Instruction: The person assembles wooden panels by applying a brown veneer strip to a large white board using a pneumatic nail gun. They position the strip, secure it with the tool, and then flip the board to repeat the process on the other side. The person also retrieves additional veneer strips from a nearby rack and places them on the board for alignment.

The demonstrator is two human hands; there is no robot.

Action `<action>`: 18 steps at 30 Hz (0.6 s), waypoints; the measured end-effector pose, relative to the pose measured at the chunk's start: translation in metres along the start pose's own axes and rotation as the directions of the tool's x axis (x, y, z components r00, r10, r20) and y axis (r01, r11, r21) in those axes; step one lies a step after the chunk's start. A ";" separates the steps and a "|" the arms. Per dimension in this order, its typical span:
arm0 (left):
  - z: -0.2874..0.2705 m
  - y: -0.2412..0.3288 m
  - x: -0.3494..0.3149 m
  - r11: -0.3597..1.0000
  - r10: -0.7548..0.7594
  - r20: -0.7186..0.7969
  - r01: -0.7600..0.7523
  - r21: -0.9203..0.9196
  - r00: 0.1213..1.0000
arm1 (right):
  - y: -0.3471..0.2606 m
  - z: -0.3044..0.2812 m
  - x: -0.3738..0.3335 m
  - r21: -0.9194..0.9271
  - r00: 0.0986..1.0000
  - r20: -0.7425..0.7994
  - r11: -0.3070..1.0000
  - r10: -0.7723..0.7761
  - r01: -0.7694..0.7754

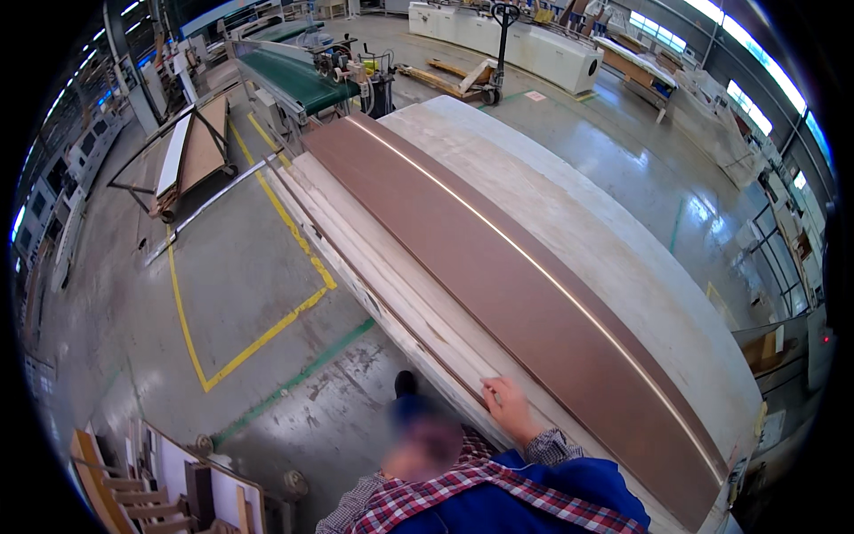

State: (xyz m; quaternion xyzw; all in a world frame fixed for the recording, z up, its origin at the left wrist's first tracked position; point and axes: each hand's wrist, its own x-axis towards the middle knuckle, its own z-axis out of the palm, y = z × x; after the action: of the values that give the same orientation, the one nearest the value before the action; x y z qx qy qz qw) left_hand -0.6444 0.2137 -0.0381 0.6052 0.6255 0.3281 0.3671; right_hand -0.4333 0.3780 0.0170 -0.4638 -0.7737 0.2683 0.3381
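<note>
My right hand lies at the near edge of a pale workbench, its fingers a little apart on the bare wood, beside a thin brown strip that runs along this edge. I see nothing held in it. My left hand is lower and further left, in front of my body; a blur covers its fingers. Lengthwise on the bench rests a long brown panel with a bright narrow line along its far side.
Left of the bench, yellow tape marks the floor. A cart of wood pieces stands at the lower left, and a trolley with boards further up. A green conveyor belt is beyond the bench's far end, near a pallet truck.
</note>
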 end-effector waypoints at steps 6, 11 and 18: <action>-0.107 -0.039 0.111 0.962 0.007 0.012 -0.010 0.274 1.000 | 0.006 0.073 0.157 -0.219 0.993 -0.105 0.976 -0.046 0.022; -0.188 -0.018 0.204 0.938 0.068 0.130 -0.108 0.329 0.989 | 0.008 0.132 0.295 -0.386 0.997 -0.075 0.922 0.013 -0.041; -0.244 -0.024 0.310 0.893 0.384 0.082 -0.392 0.220 0.920 | 0.033 0.191 0.403 -0.519 0.985 -0.079 0.837 0.154 -0.172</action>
State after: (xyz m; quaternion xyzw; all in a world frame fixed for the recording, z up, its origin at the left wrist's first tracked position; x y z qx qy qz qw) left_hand -0.8656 0.5297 0.0479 0.7624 0.5194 0.3082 0.2324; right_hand -0.7006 0.7352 -0.0170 -0.6069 -0.7693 0.0673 0.1880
